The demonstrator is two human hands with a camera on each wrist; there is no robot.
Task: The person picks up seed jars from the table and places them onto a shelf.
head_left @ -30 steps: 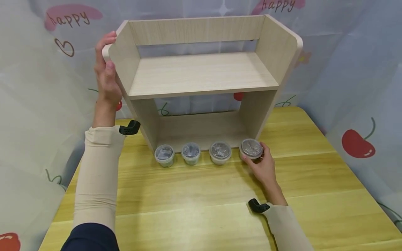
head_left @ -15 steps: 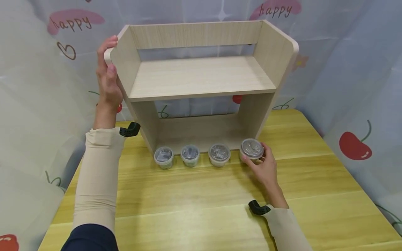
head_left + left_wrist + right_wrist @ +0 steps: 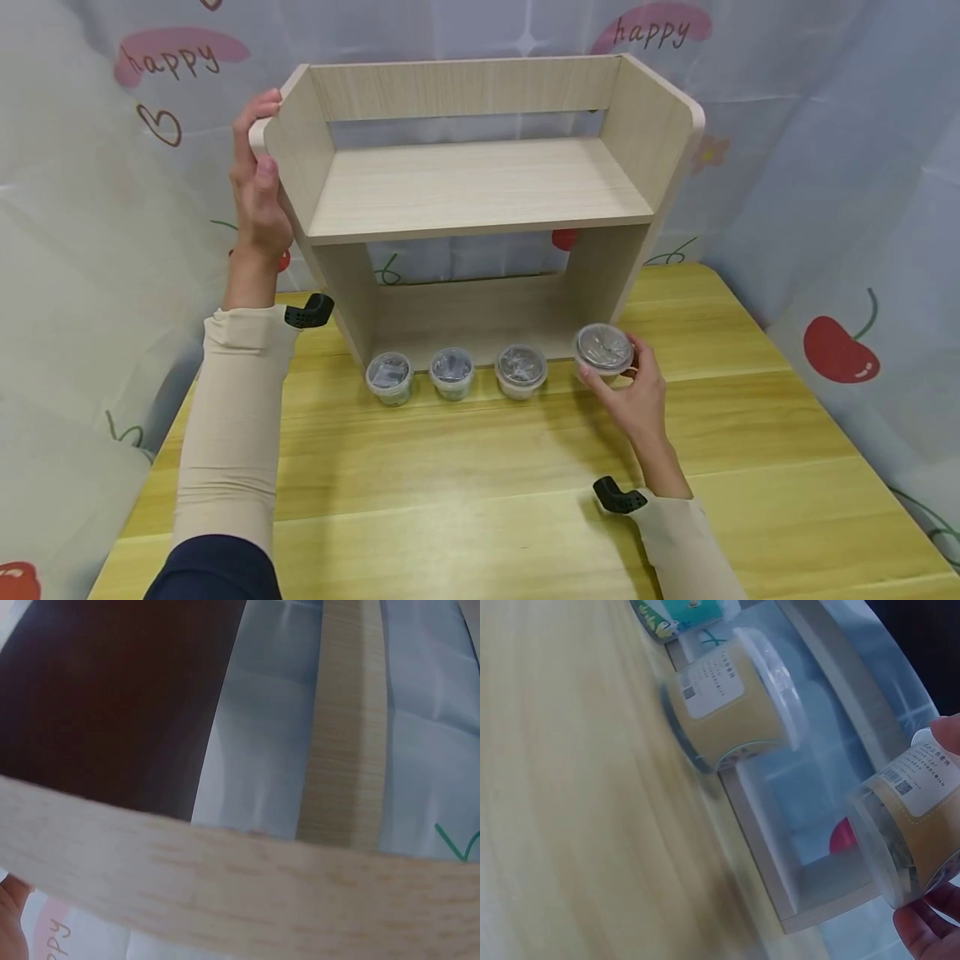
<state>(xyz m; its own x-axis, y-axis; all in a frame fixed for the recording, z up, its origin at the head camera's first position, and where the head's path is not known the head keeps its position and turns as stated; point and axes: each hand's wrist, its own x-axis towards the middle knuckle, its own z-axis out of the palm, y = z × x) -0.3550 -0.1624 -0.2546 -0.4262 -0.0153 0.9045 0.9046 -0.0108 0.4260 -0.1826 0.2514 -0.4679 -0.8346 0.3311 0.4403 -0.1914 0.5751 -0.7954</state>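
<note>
My left hand (image 3: 258,192) holds the upper edge of the left side panel of a pale wooden desktop shelf (image 3: 480,179). In the left wrist view, the panel's edge (image 3: 240,881) crosses in front, and only a bit of the hand shows at lower left. Before the shelf's right end, my right hand (image 3: 637,400) grips a clear lidded tub (image 3: 604,347) between thumb and fingers. That tub is raised off the table; the right wrist view shows its brown label (image 3: 930,802) and dark pieces inside. To its left stand three similar tubs, a left one (image 3: 390,377), a middle one (image 3: 452,372) and a nearer one (image 3: 521,370).
The shelf stands on a yellow wood-grain table (image 3: 450,492), with an upper board (image 3: 480,187) and a bottom board (image 3: 472,312). Behind and beside it hangs a printed curtain (image 3: 810,208) with cherries and "happy" lettering. The three tubs line the shelf's front edge.
My right hand has lifted the right-hand tub slightly off the table. The whole scene has shifted a little down and left in the head view. My left hand keeps its hold on the shelf.
</note>
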